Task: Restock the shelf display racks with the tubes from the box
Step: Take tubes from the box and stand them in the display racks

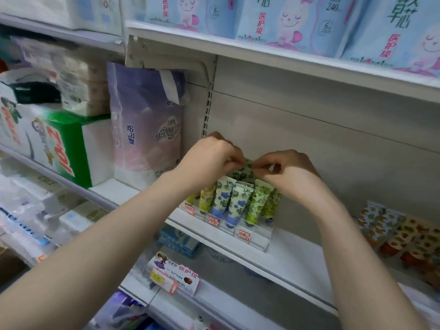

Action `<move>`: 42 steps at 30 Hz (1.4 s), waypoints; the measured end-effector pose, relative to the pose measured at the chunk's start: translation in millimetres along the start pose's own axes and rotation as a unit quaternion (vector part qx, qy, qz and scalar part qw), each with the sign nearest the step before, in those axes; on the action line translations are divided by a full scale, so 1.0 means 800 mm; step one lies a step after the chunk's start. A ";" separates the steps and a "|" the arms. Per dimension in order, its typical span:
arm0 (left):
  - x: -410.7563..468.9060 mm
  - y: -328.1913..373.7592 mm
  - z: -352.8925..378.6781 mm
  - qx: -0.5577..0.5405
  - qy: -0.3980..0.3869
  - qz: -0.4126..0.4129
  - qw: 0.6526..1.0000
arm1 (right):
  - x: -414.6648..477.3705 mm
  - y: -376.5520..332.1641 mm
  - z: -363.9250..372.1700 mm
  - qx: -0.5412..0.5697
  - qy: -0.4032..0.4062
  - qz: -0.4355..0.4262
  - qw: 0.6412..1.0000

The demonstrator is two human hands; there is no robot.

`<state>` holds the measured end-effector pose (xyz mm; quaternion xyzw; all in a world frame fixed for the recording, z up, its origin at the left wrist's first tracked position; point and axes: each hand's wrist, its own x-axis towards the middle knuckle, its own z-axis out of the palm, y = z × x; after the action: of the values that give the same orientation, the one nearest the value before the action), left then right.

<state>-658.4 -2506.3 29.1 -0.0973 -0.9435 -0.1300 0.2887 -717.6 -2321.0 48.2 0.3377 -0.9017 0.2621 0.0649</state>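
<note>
The left hand (pixel 213 157) pinches one end of a green leaf-print tube (pixel 247 167) in curled fingers (pixel 232 163), and the right hand (pixel 283 169) pinches the other end. The tube sits just above the back row of the clear rack (pixel 256 236) on the shelf (pixel 297 258). If it goes down crooked, it could tip the standing tubes (pixel 222 198) forward.

A shop: stocked shelves (pixel 294 254), packaged goods (pixel 292 22), price tags (pixel 245 235).

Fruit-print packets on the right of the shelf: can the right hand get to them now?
Probably yes, but not freely: the right hand is pinching the green tube. Only bare shelf lies between it and the packets.
</note>
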 end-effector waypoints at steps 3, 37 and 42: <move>0.007 -0.011 0.004 -0.012 -0.034 0.020 0.999 | -0.008 -0.005 0.003 -0.016 0.022 0.044 0.999; 0.036 -0.045 0.011 -0.091 -0.127 0.071 0.985 | 0.029 -0.035 0.005 -0.056 -0.101 0.087 0.990; 0.035 -0.047 0.010 -0.095 -0.122 0.063 0.986 | 0.033 -0.038 0.011 -0.061 -0.109 0.095 0.988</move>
<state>-694.8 -2536.5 31.4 -0.1986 -0.9470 -0.1882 0.1686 -717.7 -2359.8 61.7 0.2726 -0.9456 0.1736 -0.0381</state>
